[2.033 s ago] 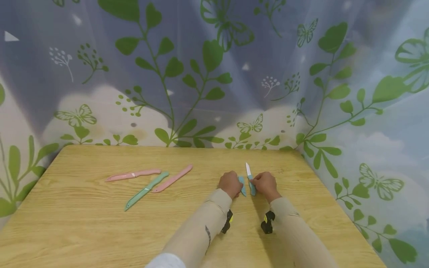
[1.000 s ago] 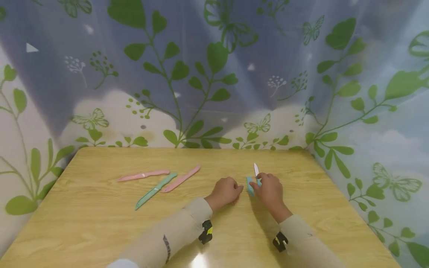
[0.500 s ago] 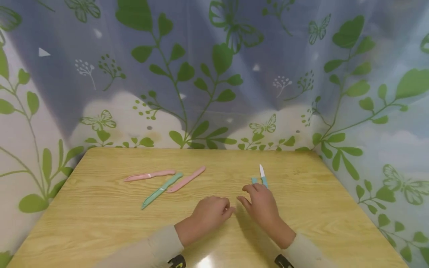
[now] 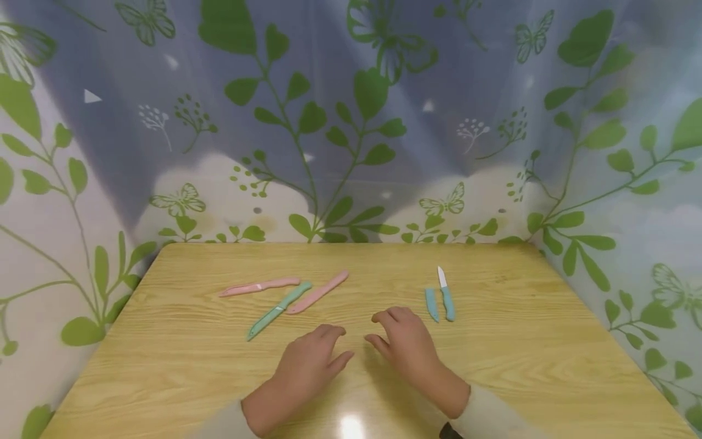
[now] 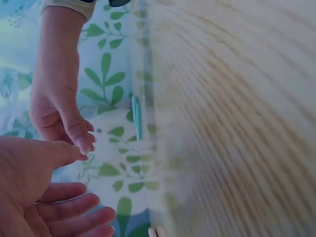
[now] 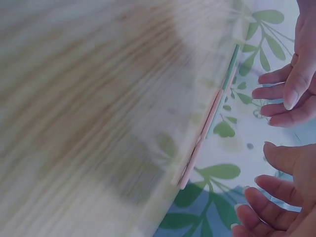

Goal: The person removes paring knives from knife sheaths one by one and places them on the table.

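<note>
My left hand (image 4: 307, 366) is over the near middle of the table, fingers loosely bent and holding nothing. Facing it, my right hand (image 4: 408, 347) also holds nothing, its thumb apart from the fingers. In the wrist views, fingertips of both hands look relaxed. Beyond the right hand lies a small blue-handled knife (image 4: 448, 302), its bare blade pointing away. Just left of it is its blue sheath (image 4: 431, 305), apart from the knife. Ahead of the left hand lie a green sheathed knife (image 4: 280, 311), a pink sheathed knife (image 4: 260, 286) and another long pink piece resembling a sheathed knife (image 4: 318, 292).
Everything lies flat on a wood-grain table (image 4: 521, 366). A curtain (image 4: 351, 152) printed with leaves and butterflies hangs behind its far edge and along the sides. Light glares off the table (image 4: 351, 427) near its front.
The right hand has let go of the blue knife and drawn back toward the near left. The left hand has withdrawn from the blue sheath the same way. Knife and sheath stay on the table.
</note>
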Available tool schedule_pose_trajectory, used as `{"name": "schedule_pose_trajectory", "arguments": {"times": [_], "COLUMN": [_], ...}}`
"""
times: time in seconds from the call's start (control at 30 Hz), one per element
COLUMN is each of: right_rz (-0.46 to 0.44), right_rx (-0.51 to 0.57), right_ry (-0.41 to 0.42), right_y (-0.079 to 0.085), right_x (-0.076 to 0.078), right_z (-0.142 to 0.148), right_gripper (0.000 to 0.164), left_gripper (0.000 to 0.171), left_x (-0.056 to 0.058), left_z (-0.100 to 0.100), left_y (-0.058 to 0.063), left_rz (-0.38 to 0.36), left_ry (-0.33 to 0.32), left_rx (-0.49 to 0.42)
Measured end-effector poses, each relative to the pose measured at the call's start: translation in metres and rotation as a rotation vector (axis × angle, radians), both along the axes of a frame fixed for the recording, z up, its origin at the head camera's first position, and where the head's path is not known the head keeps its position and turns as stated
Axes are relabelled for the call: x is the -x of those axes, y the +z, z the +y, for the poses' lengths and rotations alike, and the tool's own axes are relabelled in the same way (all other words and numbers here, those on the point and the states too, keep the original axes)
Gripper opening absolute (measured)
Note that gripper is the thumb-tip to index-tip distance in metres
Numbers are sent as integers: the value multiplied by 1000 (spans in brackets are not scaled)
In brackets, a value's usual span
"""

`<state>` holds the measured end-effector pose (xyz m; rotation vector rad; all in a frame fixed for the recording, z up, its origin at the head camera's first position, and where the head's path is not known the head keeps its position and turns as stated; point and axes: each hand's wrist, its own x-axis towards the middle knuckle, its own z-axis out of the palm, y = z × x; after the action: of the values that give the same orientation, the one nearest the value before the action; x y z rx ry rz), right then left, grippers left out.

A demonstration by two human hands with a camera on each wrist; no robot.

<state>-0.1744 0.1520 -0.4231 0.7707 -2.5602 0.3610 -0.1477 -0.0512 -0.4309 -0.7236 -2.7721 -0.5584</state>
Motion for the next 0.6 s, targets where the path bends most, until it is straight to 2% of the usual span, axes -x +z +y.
{"name": "schedule_pose_trajectory", "arguments": {"times": [0.17,0.37,0.6], "right_rz": [42,28,-47], "right_rx": [-31,-35,-32], "right_ry": [60,67,22], "right_y": [-2,-5,-12], "right_x": [11,26,47], "right_z": [-22,-41,-63], "right_gripper": [34,33,30], "left_gripper": [39,40,39], "left_x": [1,13,31], "left_z": [-16,-29,-41], "left_y": [2,1,-11], "left_rz": [33,42,90], "left_ry": [82,114,115], "left_rx": [-24,-28,1]}}
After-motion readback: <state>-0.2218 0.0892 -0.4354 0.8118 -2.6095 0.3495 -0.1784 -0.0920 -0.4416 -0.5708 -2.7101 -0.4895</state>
